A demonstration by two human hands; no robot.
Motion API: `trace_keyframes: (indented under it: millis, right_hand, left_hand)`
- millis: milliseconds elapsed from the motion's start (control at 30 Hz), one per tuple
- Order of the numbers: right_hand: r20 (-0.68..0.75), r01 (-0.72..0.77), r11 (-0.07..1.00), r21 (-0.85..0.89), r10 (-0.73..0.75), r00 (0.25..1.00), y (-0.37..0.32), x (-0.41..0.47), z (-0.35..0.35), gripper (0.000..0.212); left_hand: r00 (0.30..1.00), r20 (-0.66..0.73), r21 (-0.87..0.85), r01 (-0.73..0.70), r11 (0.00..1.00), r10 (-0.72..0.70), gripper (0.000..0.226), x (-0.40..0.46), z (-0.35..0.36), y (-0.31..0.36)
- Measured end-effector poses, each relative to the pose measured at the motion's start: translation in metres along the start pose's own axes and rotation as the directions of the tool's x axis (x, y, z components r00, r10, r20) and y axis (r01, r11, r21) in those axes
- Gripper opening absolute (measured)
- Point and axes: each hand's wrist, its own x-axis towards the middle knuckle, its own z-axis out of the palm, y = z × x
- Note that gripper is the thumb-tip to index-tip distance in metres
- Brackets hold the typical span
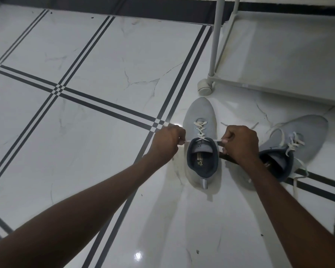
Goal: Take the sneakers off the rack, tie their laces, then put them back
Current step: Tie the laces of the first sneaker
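Two light grey sneakers with cream laces stand on the tiled floor. The nearer sneaker [199, 120] points away from me, upright, between my hands. My left hand [167, 141] is closed on the left lace end [188, 141], pulled out sideways and taut. On the other side, my right hand [240, 144] pinches the right lace end [218, 140]. The second sneaker [298, 134] sits to the right, angled, its laces [296, 145] loose and trailing over the floor. My right wrist hides part of its heel.
A white wheeled shoe rack [278, 55] stands at the upper right, its caster [205, 88] just beyond the nearer sneaker's toe and its bottom shelf bare. White marble tiles with dark stripe borders [81, 97] stretch to the left. A dark skirting runs along the top.
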Motion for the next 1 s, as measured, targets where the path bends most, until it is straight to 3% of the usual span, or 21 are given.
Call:
trace_keyframes:
  millis: [200, 267, 333, 367, 433, 467, 533, 667, 833, 933, 1000]
  right_hand:
    - [-0.009, 0.04, 0.998, -0.039, -0.041, 0.999, -0.002, -0.004, 0.004, 0.022]
    - [-0.081, 0.06, 0.998, 0.022, -0.058, 0.995, -0.003, -0.006, -0.001, 0.009]
    - [-0.269, 0.043, 0.997, 0.067, -0.023, 0.963, -0.005, -0.01, -0.003, 0.016]
    - [-0.302, -0.004, 0.997, 0.075, 0.027, 0.953, -0.005, -0.012, -0.002, 0.022]
    - [-0.159, -0.187, 0.978, 0.094, 0.201, 0.967, -0.006, -0.011, 0.004, 0.038]
    - [-0.038, -0.275, 0.953, 0.13, 0.282, 0.959, -0.009, -0.011, 0.007, 0.044]
    - [0.139, -0.378, 0.895, 0.239, 0.353, 0.925, -0.014, -0.013, 0.009, 0.046]
    - [0.205, -0.446, 0.828, 0.34, 0.398, 0.894, -0.019, -0.004, 0.009, 0.036]
    - [0.283, -0.531, 0.598, 0.6, 0.462, 0.84, -0.032, 0.01, 0.015, 0.018]
    - [0.223, -0.391, 0.623, 0.678, 0.332, 0.916, -0.037, 0.014, 0.008, 0.011]
    - [0.11, -0.23, 0.716, 0.659, 0.211, 0.971, -0.039, 0.017, -0.005, 0.01]
  left_hand:
    - [0.998, 0.023, 0.023, 0.051, 0.998, -0.051, 0.016, -0.006, -0.002, -0.011]
    - [0.991, -0.057, -0.07, 0.113, 0.991, -0.117, 0.008, -0.005, -0.012, -0.02]
    - [0.956, -0.163, -0.119, 0.227, 0.967, -0.245, 0.026, -0.005, -0.023, -0.024]
    - [0.93, -0.134, -0.137, 0.325, 0.936, -0.342, 0.041, -0.005, -0.028, -0.022]
    - [0.844, 0.163, -0.366, 0.532, 0.763, -0.51, 0.057, -0.005, -0.027, -0.008]
    - [0.781, 0.339, -0.506, 0.621, 0.599, -0.524, 0.058, -0.004, -0.022, 0.001]
    - [0.707, 0.484, -0.635, 0.689, 0.348, -0.516, 0.053, 0.002, -0.008, 0.011]
    - [0.687, 0.443, -0.715, 0.658, 0.236, -0.576, 0.036, 0.02, 0.007, 0.011]
    - [0.687, 0.335, -0.697, 0.641, 0.32, -0.645, 0.02, 0.032, 0.009, 0.015]
    - [0.724, 0.291, -0.769, 0.566, 0.297, -0.625, 0.004, 0.04, -0.005, 0.018]
    - [0.775, 0.304, -0.86, 0.474, 0.19, -0.554, 0.011, 0.045, -0.02, 0.022]
